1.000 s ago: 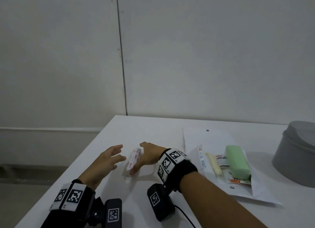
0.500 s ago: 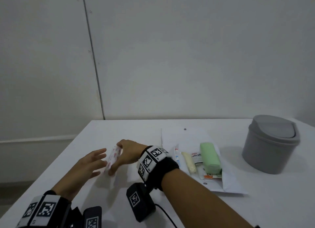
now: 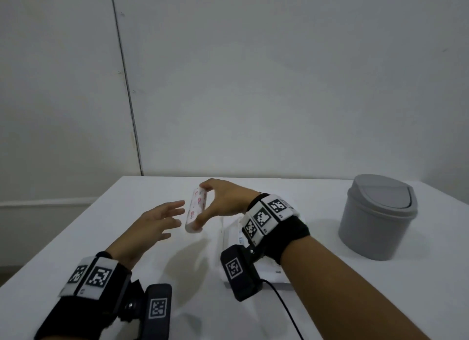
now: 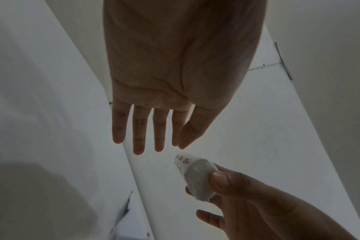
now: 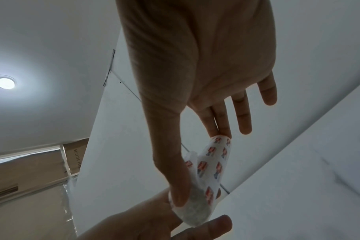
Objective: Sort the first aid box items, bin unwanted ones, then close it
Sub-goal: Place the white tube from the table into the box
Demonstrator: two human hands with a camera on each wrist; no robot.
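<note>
**A:** What's nearest on your feed?

**B:** My two wrists with their tag bands, low in the head view. The left hand (image 3: 154,223) is lifted above the white table (image 3: 132,240), fingers straight and spread, palm turned toward the roll. It holds nothing. From the left wrist camera I see a gap between its fingertips (image 4: 138,150) and the roll's near end.

**A:** And the right one?

**B:** My right hand (image 3: 223,202) has the bandage roll (image 3: 196,214) pinched end to end: thumb on the lower end, index and middle fingers on the upper end, the other two fingers straight and free. The roll is white with small red marks, tilted close to upright, and held in the air above the table, just beside my left fingers. In the right wrist view the left palm (image 5: 146,225) looks to sit right under the roll's lower end (image 5: 195,212); I can't tell from there whether it touches.

**A:** Farther back?

**B:** A white box (image 3: 232,240) lies on the table, mostly hidden behind my right wrist; I can't make out its contents. Well off to the right stands a grey bin (image 3: 378,217) with its swing lid shut. Beyond the table's far edge is a plain white wall (image 3: 253,85).
</note>
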